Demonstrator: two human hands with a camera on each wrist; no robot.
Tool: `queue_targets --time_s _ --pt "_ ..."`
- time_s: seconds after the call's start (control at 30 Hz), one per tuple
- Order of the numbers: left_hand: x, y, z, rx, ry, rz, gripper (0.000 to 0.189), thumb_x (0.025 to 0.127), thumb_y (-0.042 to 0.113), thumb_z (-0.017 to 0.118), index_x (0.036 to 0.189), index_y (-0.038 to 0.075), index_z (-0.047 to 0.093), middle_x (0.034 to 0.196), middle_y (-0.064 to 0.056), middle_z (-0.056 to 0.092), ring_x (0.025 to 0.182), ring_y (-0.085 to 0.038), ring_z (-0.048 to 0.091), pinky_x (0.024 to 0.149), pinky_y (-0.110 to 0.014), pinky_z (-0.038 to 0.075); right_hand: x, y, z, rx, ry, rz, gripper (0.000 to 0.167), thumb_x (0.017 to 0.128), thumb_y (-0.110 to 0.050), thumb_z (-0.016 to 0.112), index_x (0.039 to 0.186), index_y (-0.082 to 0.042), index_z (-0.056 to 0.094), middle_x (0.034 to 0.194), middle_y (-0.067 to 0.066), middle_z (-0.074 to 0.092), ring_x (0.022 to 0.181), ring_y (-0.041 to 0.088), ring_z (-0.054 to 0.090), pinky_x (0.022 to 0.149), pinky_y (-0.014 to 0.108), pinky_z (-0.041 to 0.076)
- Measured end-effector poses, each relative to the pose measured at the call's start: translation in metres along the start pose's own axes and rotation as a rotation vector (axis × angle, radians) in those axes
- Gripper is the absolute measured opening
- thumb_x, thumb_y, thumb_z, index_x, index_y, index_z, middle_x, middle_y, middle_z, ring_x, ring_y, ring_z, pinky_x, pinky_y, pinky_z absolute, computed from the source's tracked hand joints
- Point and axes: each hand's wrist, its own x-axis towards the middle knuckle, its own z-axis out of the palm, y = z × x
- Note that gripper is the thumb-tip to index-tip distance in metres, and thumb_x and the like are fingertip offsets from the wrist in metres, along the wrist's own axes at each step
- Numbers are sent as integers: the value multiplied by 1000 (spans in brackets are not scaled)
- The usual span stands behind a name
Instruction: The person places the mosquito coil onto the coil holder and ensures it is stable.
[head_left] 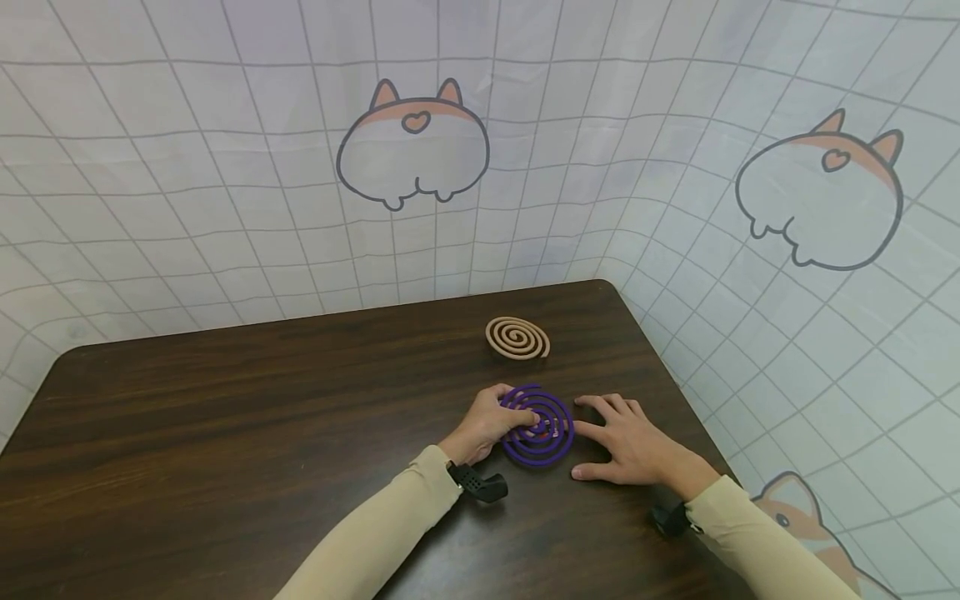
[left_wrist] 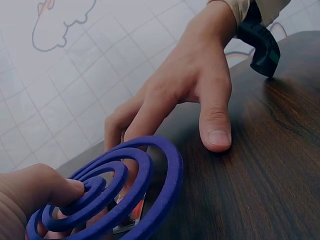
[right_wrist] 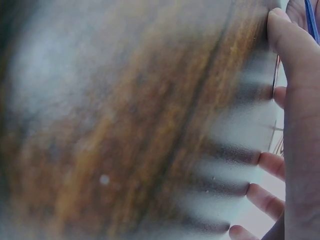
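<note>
My left hand (head_left: 478, 427) holds a purple mosquito coil (left_wrist: 174, 172) tilted over the table, its thumb pressed on the middle of the spiral. A small flat piece with red and pale printing (left_wrist: 137, 212) shows through and beneath the coil. My right hand (head_left: 636, 446) is spread just right of the coil, with its index finger reaching to the coil's edge. In the right wrist view its fingertips (right_wrist: 272, 162) rest on the tabletop. Behind both hands lies a tan mosquito coil (head_left: 517, 338), flat on the table.
The dark wooden table (head_left: 225, 433) stretches far to the left. White grid-patterned curtains (head_left: 247, 167) with cartoon corgi drawings stand along its back and right edges. A black wrist strap (head_left: 476, 482) sits on my left wrist.
</note>
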Motion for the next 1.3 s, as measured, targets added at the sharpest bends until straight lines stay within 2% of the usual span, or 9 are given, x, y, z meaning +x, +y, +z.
queue_targets --time_s 0.3,0.67,1.0,1.3 --pt "2 -3 0 27 10 6 37 86 7 80 118 1 61 93 -5 70 73 -11 70 61 -20 59 0 0 0 0 2 -6 68 89 -77 60 146 -39 58 157 8 45 137 34 46 103 63 44" --pt "2 -2 0 8 3 -3 37 86 6 79 117 0 60 89 -5 69 68 -10 70 58 -20 58 0 -1 -1 -1 4 -5 69 88 -77 60 146 -39 58 157 8 45 137 33 46 102 62 44" --pt "1 -1 0 35 24 -8 36 84 6 81 113 1 60 90 -4 68 70 -10 69 59 -19 58 -1 -2 -2 8 8 -5 68 88 -76 61 146 -39 57 157 8 44 136 34 46 102 62 43" --pt "0 0 -1 29 13 -21 35 85 7 81 112 1 60 90 -4 68 70 -10 69 58 -20 58 -1 -2 -2 9 3 0 68 88 -76 62 146 -40 57 157 8 44 137 34 46 103 63 43"
